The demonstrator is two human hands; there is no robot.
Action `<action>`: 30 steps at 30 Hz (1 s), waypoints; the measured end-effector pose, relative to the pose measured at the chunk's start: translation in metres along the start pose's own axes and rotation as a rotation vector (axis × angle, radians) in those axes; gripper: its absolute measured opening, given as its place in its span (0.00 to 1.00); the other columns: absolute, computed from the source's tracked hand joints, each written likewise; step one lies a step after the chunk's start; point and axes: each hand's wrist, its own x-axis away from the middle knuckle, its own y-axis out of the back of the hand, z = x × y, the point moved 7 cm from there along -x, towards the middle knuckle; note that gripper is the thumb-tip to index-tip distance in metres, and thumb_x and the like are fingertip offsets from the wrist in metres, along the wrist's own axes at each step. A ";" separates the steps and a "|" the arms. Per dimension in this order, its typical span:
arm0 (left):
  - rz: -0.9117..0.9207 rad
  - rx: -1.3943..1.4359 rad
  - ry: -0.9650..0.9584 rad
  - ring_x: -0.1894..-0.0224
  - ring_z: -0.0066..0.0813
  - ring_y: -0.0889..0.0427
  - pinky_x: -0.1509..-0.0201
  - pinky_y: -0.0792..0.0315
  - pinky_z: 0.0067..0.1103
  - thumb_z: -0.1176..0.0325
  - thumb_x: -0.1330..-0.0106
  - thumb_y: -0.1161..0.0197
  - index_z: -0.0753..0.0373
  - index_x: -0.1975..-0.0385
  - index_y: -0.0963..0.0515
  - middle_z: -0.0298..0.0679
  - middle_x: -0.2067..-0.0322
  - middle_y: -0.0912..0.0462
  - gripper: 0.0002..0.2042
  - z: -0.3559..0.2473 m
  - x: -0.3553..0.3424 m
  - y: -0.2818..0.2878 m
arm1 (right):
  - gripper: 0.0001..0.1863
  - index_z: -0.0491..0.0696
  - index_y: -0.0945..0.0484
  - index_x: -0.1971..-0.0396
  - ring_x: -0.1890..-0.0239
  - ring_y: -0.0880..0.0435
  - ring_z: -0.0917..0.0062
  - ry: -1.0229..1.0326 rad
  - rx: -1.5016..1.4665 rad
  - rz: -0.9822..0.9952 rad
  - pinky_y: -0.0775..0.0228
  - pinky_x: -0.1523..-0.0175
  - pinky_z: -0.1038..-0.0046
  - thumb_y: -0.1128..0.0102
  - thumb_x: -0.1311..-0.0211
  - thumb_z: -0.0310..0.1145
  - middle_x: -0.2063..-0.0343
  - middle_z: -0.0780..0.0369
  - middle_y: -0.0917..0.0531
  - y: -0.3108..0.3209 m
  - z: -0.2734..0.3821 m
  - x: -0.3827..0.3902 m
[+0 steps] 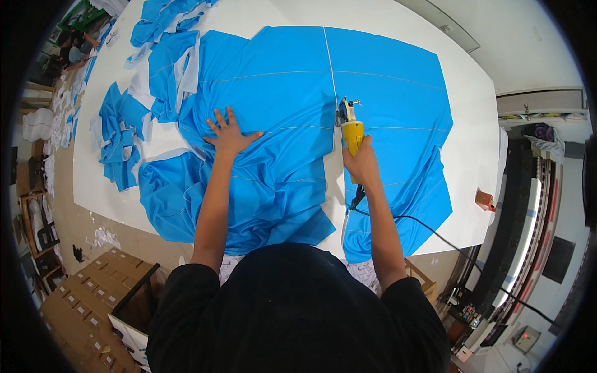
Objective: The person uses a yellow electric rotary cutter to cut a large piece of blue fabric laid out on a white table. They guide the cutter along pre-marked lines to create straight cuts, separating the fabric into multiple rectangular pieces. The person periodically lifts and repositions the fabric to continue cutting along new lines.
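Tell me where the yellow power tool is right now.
In the head view, the yellow power tool is right of centre, in the right hand, over the blue cloth, right of the left hand.

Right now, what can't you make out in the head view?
Head view:
Working edge of the yellow power tool: too small against the blue cloth.
Cloth under the left hand: covered by the palm.
Most fingers of the right hand: hidden by the handle and hand.
Far end of the black cord: lost near the dark right rim.
Person, upper left: too small and dim for detail.
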 end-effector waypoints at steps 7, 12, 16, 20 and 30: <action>-0.014 0.032 -0.003 0.22 0.75 0.74 0.34 0.65 0.78 0.20 0.56 0.32 0.57 0.20 0.61 0.59 0.21 0.72 0.70 0.001 -0.002 -0.002 | 0.25 0.34 0.39 0.56 0.64 0.17 0.38 0.001 0.013 0.021 0.22 0.62 0.48 0.38 0.39 0.37 0.68 0.34 0.19 0.001 0.013 -0.030; -0.039 0.077 -0.022 0.23 0.74 0.76 0.35 0.66 0.78 0.22 0.56 0.31 0.57 0.20 0.61 0.58 0.21 0.72 0.70 -0.001 0.002 0.002 | 0.26 0.34 0.39 0.56 0.64 0.16 0.37 0.006 -0.001 0.015 0.22 0.61 0.47 0.37 0.39 0.38 0.69 0.33 0.19 0.002 0.022 -0.052; -0.051 0.074 -0.021 0.23 0.74 0.76 0.35 0.66 0.79 0.22 0.56 0.30 0.56 0.20 0.60 0.58 0.21 0.72 0.70 0.000 0.001 0.002 | 0.27 0.34 0.39 0.56 0.63 0.16 0.37 -0.003 0.031 0.025 0.22 0.60 0.47 0.37 0.39 0.40 0.67 0.32 0.18 -0.002 0.024 -0.077; -0.056 0.079 -0.018 0.23 0.74 0.76 0.36 0.66 0.80 0.22 0.56 0.30 0.56 0.20 0.60 0.57 0.21 0.72 0.70 -0.001 0.002 0.002 | 0.28 0.33 0.38 0.56 0.63 0.16 0.36 0.010 0.030 0.015 0.21 0.60 0.48 0.36 0.39 0.42 0.66 0.32 0.18 -0.003 0.029 -0.104; -0.067 0.109 -0.014 0.22 0.73 0.76 0.36 0.69 0.79 0.24 0.56 0.29 0.55 0.19 0.59 0.55 0.20 0.72 0.69 -0.001 0.003 0.003 | 0.31 0.32 0.37 0.55 0.60 0.15 0.37 0.022 0.061 0.024 0.20 0.59 0.48 0.35 0.39 0.45 0.63 0.32 0.18 -0.007 0.045 -0.173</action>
